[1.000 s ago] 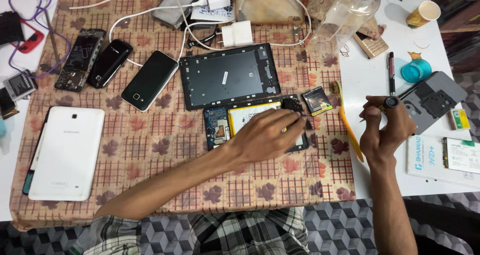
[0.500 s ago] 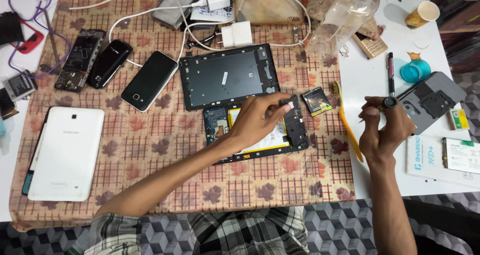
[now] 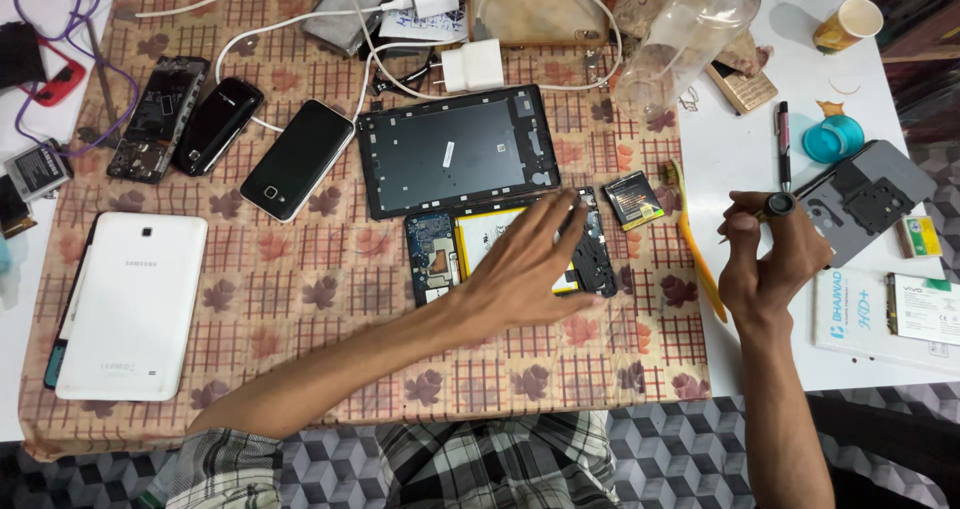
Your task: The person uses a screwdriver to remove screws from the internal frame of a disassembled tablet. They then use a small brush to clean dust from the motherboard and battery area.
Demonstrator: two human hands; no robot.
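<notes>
Brown checked cloth [image 3: 300,299] with a leaf print covers most of the desk [image 3: 760,159] in the head view. Near its middle lies an opened tablet [image 3: 440,259], its circuit board and yellow battery bared. The left hand [image 3: 525,269] lies spread flat over this tablet, fingers straight and apart, palm down on the battery, gripping nothing. Just beyond it, touching the far edge, rests the dark tablet back frame [image 3: 455,149].

To the right, over the white desk, the right hand [image 3: 770,259] is curled closed around a small screwdriver [image 3: 775,206], whose round black cap shows above the fingers. Between the two hands lie an orange pry tool [image 3: 695,244] and a small black chip part [image 3: 633,199].

Left on the cloth sits a white tablet [image 3: 130,304], face down. Farther off are a black smartphone [image 3: 297,159], two more dark phones [image 3: 185,119] and white chargers [image 3: 470,66] with looped cables. A clear plastic bottle [image 3: 690,29] lies at the far right of the cloth, with a pen [image 3: 783,144], a teal cap [image 3: 832,139] and a paper cup [image 3: 847,24] on the bare desk.
</notes>
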